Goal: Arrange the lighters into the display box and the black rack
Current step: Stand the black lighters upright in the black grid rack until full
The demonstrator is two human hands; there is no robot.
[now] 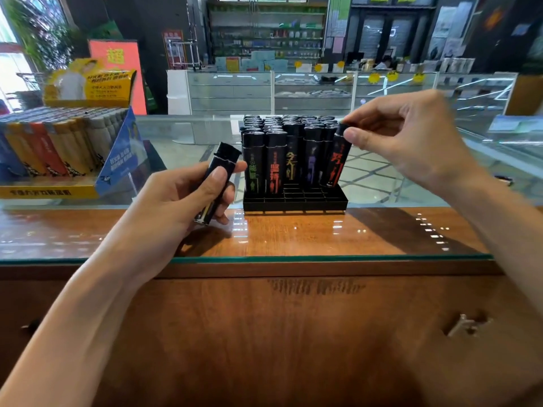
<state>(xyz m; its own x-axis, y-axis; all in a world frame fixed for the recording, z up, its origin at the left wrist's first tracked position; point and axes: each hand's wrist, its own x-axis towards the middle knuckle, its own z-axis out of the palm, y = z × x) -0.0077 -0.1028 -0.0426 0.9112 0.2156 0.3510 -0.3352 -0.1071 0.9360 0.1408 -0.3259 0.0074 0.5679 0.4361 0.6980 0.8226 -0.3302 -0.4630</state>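
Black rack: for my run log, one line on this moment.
left hand: holds black lighter | right hand: pinches tilted red-print lighter | black rack: front-right slots empty

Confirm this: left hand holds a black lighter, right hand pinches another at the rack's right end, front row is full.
Not full. The head view shows the rack with front-row lighters only at its left; the other slots are empty. The left hand and right hand are as stated.

Glass-topped wooden counter (293, 239), black rack (295, 201) (nearly full), display box (50, 192) left
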